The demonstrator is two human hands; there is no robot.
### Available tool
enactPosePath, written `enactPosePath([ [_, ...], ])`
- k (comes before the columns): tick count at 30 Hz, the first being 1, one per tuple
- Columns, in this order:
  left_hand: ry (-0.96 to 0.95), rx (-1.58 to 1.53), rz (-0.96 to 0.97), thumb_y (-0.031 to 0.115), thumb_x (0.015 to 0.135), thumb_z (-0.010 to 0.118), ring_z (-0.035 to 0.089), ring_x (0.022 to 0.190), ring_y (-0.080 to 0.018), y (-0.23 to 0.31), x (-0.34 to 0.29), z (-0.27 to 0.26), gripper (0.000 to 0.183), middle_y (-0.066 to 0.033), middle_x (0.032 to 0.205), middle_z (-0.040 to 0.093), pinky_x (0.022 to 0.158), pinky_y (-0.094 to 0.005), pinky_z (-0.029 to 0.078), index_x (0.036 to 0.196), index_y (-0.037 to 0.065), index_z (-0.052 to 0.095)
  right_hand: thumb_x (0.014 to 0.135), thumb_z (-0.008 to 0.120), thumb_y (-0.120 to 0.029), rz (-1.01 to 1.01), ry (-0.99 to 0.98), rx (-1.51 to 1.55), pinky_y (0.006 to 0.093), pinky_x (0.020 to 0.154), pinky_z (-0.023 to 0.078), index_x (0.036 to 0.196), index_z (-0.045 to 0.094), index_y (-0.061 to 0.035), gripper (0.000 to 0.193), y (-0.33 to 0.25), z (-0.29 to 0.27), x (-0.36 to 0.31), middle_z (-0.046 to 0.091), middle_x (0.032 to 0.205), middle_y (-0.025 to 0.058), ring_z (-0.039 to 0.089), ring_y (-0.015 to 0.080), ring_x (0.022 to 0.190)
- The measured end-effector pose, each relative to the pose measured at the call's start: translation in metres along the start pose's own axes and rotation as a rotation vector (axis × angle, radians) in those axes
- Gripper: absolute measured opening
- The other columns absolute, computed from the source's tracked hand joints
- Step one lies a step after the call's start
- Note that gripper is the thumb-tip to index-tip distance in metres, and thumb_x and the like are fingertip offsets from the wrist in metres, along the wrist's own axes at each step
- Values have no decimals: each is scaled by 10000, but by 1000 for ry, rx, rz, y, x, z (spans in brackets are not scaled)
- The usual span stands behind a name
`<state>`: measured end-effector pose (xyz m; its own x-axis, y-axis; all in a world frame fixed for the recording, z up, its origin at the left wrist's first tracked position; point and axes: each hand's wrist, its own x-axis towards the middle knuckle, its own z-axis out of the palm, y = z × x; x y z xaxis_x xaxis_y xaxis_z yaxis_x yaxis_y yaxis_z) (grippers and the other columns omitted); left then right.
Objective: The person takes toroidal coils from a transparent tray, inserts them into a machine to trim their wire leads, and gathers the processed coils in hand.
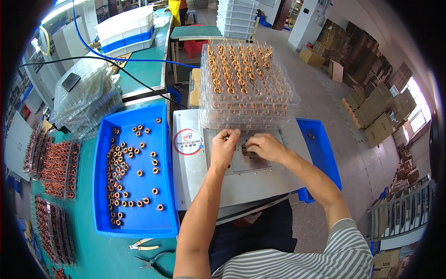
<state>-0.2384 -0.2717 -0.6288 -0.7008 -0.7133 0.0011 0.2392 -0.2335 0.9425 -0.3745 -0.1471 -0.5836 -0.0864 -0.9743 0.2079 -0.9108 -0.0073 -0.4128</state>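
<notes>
Copper-coloured ring coils point(117, 166) lie scattered in a blue tray point(162, 223) left of the left hand, mostly gathered toward the tray's left side. The left hand point(223, 145) is raised on a nearly upright forearm, thumb and fingertips pinched around a small greenish piece point(226, 138), too small to identify. Just beyond both hands stands a stack of clear plastic trays point(248, 111), rows of similar coils on top. Beside the left hand, the right hand point(268, 146) reaches in from the lower right, fingers curled down at a small metal fixture point(245, 152); whether they grip anything cannot be told. Farther right, a second blue tray point(321, 156) holds a few small pieces.
</notes>
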Motion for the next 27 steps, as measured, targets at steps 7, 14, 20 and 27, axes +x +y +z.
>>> enactPosePath([
  [7,-167,802,470,183,811,692,640,792,-336,-13,-11,19,162,-133,892,610,688,-413,517,937,80,689,848,689,-118,220,456,54,253,610,461,871,686,-11,110,-22,-122,11,661,746,25,567,67,675],
  [14,-233,1054,450,197,829,675,631,856,-332,-11,-16,32,175,-127,961,575,700,-440,533,971,98,652,792,732,-206,292,648,-104,295,745,524,953,701,-20,249,107,-194,113,720,877,115,691,185,822],
  [20,-204,1118,386,200,829,685,632,844,-333,-9,-10,33,183,-120,964,576,697,-440,531,972,91,651,724,789,-324,544,508,-19,346,716,512,869,739,-37,326,126,-192,177,714,819,126,675,215,769],
  [27,-218,256,28,210,883,642,640,705,-248,14,3,19,188,-98,865,630,504,-319,478,987,54,629,755,753,-304,499,537,-23,357,720,514,871,716,-25,304,120,-187,177,708,808,131,674,231,766],
])
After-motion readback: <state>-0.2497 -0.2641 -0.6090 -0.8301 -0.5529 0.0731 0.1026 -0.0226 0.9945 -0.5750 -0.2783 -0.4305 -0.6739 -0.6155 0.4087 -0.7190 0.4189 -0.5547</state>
